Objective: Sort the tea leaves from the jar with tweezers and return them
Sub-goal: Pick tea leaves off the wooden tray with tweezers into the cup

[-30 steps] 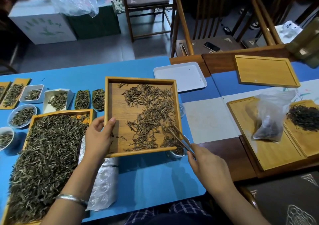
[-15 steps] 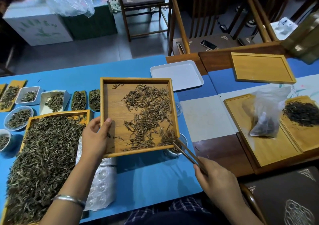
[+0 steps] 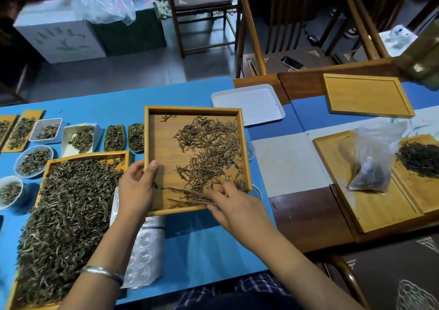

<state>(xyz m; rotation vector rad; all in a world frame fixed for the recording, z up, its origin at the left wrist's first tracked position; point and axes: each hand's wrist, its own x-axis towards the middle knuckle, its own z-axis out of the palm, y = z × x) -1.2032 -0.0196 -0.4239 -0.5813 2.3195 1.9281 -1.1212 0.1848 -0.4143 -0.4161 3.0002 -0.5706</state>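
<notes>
A square wooden tray (image 3: 152,143) is held tilted above the blue table, with brown tea leaves (image 3: 209,150) spread over its right half. My left hand (image 3: 136,186) grips the tray's left rim, thumb on the inside. My right hand (image 3: 234,205) reaches over the tray's front right corner and holds the tweezers (image 3: 190,195), which lie low across the tray floor pointing left. A glass jar (image 3: 257,192) shows only as a rim under the tray's right corner.
A big wooden tray of green leaves (image 3: 66,214) lies at the left, with several small dishes of leaves (image 3: 33,160) behind it. A white tray (image 3: 249,103) stands beyond. A plastic bag of tea (image 3: 370,162) rests on wooden trays (image 3: 370,210) at right.
My right hand has swung the tweezers from the tray's front right corner, above the jar, leftward across the tray's front part. The tray stays in my left hand.
</notes>
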